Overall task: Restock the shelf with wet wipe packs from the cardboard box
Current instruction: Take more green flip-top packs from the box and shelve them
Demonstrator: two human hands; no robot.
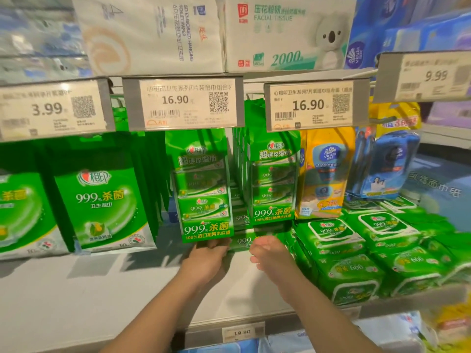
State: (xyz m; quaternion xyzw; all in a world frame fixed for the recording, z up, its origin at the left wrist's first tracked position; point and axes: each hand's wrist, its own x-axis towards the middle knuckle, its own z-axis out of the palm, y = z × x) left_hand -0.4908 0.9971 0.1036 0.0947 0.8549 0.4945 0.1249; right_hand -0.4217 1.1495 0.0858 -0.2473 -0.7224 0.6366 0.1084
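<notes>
Your left hand (206, 258) grips the hanging wipe pack's (204, 189) bottom edge; your right hand (267, 250), at three o'clock, hovers loosely curled, empty. Next, seat the pack straight on its hook.

Two bare forearms come up from the bottom edge, with no sleeve showing on either. The left hand (207, 257) and right hand (270, 253) are bare as well. Both look slightly blurred, so finer detail cannot be made out.
</notes>
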